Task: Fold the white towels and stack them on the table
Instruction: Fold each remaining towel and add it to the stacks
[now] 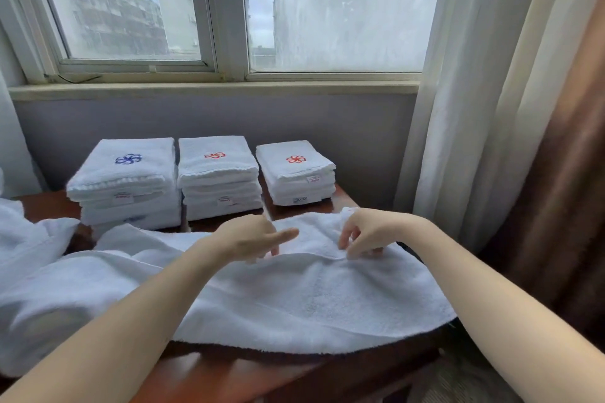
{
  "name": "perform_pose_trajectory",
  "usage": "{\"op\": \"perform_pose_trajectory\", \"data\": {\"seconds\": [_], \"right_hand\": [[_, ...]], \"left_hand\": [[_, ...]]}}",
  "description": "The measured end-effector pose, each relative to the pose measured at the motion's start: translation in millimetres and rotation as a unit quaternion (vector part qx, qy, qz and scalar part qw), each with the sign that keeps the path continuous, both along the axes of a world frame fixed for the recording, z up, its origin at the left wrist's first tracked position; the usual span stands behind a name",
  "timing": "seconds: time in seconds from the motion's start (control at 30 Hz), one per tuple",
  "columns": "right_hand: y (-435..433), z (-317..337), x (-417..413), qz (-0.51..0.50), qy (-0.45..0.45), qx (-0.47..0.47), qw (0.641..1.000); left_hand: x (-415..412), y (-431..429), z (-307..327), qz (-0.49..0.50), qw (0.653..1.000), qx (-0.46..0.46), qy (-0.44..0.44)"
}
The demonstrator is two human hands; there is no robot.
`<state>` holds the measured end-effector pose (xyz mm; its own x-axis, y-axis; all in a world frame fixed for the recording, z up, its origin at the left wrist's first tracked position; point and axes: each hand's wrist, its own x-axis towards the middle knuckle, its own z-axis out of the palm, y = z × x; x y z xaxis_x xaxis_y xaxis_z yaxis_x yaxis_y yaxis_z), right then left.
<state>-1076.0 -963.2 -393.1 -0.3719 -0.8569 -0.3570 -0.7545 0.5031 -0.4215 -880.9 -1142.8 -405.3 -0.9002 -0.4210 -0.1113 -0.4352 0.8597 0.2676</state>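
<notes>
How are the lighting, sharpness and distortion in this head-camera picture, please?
Head view: soft daylight through the window, no glare or hard shadows; wide lens bends its frame and the curtain; left hand slightly blurred over the spread towel; towel stacks sharp.

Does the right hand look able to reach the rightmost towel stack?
Probably yes: the stack sits just behind the right hand with nothing standing between them. The hand is pinching the spread towel, though, so it would have to let go first.
</notes>
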Motion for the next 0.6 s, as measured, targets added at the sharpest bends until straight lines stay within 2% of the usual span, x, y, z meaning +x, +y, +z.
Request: {"op": "perform_pose_trajectory", "data": {"seconds": [0.1, 0.17, 0.23, 0.33, 0.5, 0.6], "right_hand": [[4, 1, -11, -0.050, -0.026, -0.104, 0.993], [5, 2, -20, -0.115, 0.014, -0.215, 0.970], [5, -1, -29, -0.176, 0.070, -0.275, 0.942], [2, -10, -40, -0.226, 0.084, -0.290, 0.926], [-14, -29, -43, -0.208, 0.028, -0.299, 0.931], [-22, -39, -43, -0.217, 0.026, -0.279, 0.935]], "left_hand": [[-10, 7, -1, 0.006, 0.996, -0.057, 0.067], [-20, 13, -3, 0.010, 0.991, -0.071, 0.111], [-33, 19, -5, 0.002, 0.987, -0.062, 0.146], [-53, 25, -12, -0.028, 0.981, -0.049, 0.184], [-88, 30, -28, -0.056, 0.981, -0.051, 0.181], [-100, 29, -41, -0.043, 0.983, -0.014, 0.177]]}}
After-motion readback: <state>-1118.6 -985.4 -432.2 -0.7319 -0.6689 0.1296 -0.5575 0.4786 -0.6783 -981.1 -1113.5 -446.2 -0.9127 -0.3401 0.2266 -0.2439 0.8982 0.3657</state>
